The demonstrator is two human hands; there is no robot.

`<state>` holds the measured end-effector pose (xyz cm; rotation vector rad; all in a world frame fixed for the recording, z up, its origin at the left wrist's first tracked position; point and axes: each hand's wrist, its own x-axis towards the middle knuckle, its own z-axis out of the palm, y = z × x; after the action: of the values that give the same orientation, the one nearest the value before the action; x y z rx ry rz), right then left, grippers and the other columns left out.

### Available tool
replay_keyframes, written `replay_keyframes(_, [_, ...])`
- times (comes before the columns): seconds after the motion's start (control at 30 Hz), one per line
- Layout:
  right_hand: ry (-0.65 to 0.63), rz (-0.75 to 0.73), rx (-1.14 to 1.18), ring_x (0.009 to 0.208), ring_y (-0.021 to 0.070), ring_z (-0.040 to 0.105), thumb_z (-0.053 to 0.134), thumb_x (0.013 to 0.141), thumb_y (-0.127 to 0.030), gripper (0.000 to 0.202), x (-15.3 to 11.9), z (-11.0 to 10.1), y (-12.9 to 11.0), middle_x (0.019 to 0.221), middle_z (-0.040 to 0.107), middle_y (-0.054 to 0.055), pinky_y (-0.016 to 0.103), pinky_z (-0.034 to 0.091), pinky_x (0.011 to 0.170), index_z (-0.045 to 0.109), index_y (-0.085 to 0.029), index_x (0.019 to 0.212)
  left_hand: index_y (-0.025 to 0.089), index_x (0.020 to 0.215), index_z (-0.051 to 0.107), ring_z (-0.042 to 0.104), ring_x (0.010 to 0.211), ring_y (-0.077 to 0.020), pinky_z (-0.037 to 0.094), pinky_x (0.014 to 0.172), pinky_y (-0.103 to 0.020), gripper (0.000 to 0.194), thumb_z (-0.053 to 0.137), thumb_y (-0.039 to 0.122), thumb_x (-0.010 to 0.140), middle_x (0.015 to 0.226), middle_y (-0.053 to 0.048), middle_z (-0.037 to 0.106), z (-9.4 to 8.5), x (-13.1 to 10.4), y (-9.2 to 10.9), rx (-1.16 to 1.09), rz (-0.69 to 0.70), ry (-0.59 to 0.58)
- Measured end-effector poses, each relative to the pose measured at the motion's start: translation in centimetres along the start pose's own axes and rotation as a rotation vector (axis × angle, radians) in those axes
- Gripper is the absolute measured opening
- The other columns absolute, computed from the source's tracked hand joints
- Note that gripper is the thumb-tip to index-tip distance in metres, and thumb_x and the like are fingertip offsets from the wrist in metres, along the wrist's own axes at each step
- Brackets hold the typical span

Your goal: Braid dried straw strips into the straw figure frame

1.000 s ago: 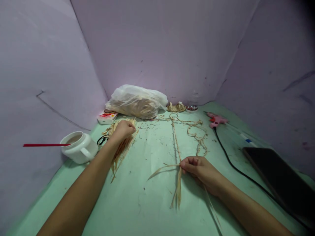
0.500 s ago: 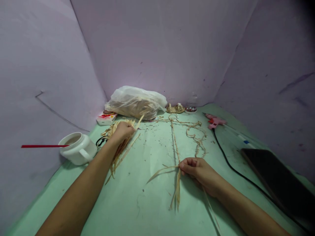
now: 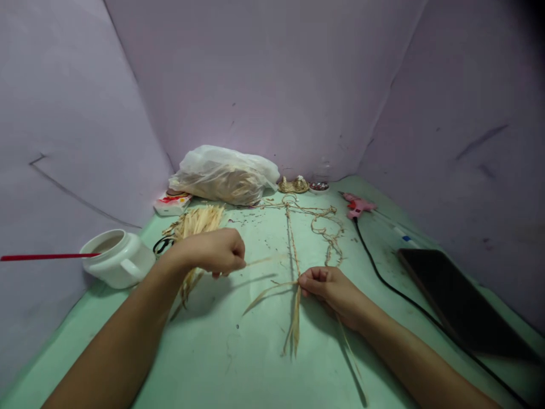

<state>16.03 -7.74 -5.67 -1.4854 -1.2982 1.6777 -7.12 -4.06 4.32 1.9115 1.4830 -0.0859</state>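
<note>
My left hand (image 3: 219, 253) is closed on a thin pale fibre strip (image 3: 266, 261), blurred by motion, whose free end points right toward the braid. Just behind this hand lies a bundle of dry straw-coloured fibre strips (image 3: 198, 221). My right hand (image 3: 323, 287) pinches the near end of a braided fibre cord (image 3: 292, 238) between thumb and fingers. Loose strands (image 3: 294, 326) spread from that pinch, one to the left, others toward me, and one trails below the wrist. The cord's far end meets a knotted cross cord (image 3: 319, 211) with loops lying to the right.
A white plastic bag (image 3: 225, 176) of fibre lies by the back wall, near a woven piece (image 3: 293, 185) and a bowl of beads (image 3: 319, 187). At left stands a white pot (image 3: 121, 264) with a red stick. A pink glue gun (image 3: 360, 205), its black cable and a dark tablet (image 3: 460, 301) lie right.
My left hand has come away from the fibre bundle, moving right and toward me with a strip in it. My right hand still pinches the cord's end. The view has shifted slightly.
</note>
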Motion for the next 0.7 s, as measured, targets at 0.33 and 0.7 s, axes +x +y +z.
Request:
replay_keyframes(0.33, [0.003,-0.010,0.023,0.029,0.0018,0.020,0.058,0.067,-0.030,0.020,-0.3,0.1,-0.2,0.035,0.034,-0.008,0.020,0.008,0.033,0.050,-0.015,0.057,0.017,0.060,0.064,0.051,0.055,-0.0156,0.032,0.051,-0.024,0.016,0.051,0.026,0.060,0.061,-0.008,0.061,5.2,3.2,2.5,0.339,0.101,0.235])
replay_keyframes(0.7, [0.021,0.001,0.026,0.028,0.0018,0.018,0.058,0.065,-0.027,0.017,-0.3,0.2,-0.4,0.034,0.034,-0.008,0.021,0.006,0.032,0.051,-0.015,0.056,0.015,0.062,0.063,0.048,0.052,-0.0115,0.031,0.045,-0.020,0.018,0.047,0.020,0.056,0.055,-0.002,0.056,5.7,3.1,3.4,0.103,0.135,0.125])
